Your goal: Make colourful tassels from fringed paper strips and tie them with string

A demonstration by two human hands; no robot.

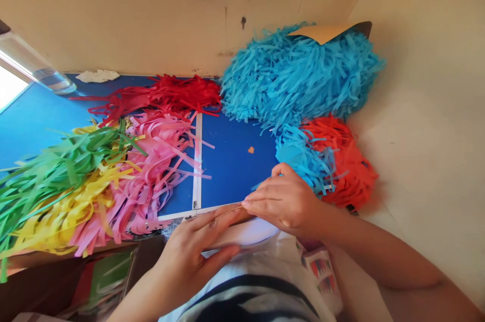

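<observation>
My left hand (pixel 195 246) and my right hand (pixel 286 200) meet at the near edge of a blue table (pixel 233 160). Between them runs a thin tan stick or strip (pixel 228 211). The right fingers pinch one end of it. The left fingers are stretched along a pale flat piece (pixel 250 233) beneath it, the thumb under that piece. A small blue fringed tuft (pixel 301 157) lies just beyond my right hand, touching an orange-red fringed bundle (pixel 346 160).
Cut paper strips lie in piles on the table: green (pixel 60 160), yellow (pixel 56 211), pink (pixel 151 165) and red (pixel 166 94). A large blue fringed mass (pixel 299 77) with a cardboard piece (pixel 329 31) leans at the wall. A clear glass (pixel 36 66) stands far left.
</observation>
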